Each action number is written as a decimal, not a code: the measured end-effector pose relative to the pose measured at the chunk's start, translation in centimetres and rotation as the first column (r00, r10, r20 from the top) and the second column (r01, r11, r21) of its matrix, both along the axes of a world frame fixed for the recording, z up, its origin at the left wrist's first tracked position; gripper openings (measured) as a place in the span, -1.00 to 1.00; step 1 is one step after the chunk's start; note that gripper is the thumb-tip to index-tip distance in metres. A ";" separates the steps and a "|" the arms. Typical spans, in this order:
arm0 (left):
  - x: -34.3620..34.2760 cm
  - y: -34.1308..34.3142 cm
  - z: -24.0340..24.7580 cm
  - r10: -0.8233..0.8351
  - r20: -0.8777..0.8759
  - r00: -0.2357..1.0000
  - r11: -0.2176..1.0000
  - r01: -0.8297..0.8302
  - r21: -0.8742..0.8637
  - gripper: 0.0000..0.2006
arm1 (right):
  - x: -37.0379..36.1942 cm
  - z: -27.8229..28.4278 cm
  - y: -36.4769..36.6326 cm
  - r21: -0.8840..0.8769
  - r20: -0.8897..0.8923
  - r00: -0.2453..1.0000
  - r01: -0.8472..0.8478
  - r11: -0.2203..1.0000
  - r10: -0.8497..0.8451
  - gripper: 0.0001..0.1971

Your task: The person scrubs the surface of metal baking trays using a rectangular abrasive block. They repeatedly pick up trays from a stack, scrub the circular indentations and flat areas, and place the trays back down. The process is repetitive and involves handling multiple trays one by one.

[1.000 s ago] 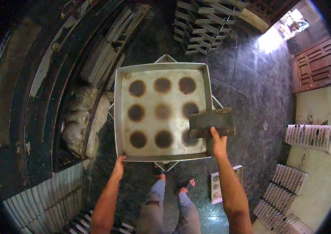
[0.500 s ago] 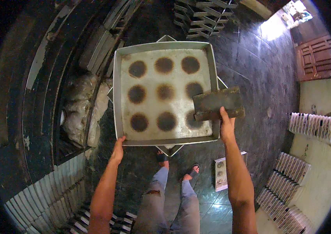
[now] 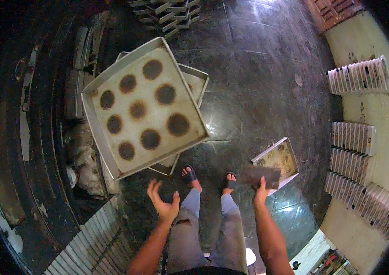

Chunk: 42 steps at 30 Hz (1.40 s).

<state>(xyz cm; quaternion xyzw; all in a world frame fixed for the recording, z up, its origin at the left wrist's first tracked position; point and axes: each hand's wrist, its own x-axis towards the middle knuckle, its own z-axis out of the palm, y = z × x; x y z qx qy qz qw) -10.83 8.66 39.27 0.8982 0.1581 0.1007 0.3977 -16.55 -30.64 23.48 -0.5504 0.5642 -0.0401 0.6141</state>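
The left hand (image 3: 163, 205) hangs spread and empty at six o'clock below the large tray (image 3: 143, 107); its nine round patches show scraped; the right hand (image 3: 260, 190) grips a flat scraper (image 3: 261, 176); a small tray (image 3: 277, 163) waits at three o'clock

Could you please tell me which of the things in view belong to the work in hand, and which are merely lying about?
In hand:
- right hand gripping a flat dark scraper
- left hand, open and empty
- large square tray with nine dark round marks
- trays stacked beneath
- small crumb-filled tray on the floor

Lying about:
- stacked tins along the wall
- metal racks at the top
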 end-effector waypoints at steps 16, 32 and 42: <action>8.3 -5.3 0.6 0.050 -0.029 0.998 0.824 -0.025 0.566 -0.34 | -27.8 11.3 -21.4 -0.087 -0.603 0.773 -0.311 0.946 0.198 -0.36; -22.3 -13.7 10.3 0.012 -0.520 0.854 0.868 -0.267 -0.419 -0.70 | -13.3 13.3 -21.7 0.167 -0.148 0.794 -0.568 0.806 0.590 -0.56; -54.0 0.9 7.6 0.717 -0.509 0.476 0.441 -0.876 -0.198 -0.61 | -11.7 16.9 5.2 0.023 -0.092 -0.027 -0.999 -0.025 0.995 -0.42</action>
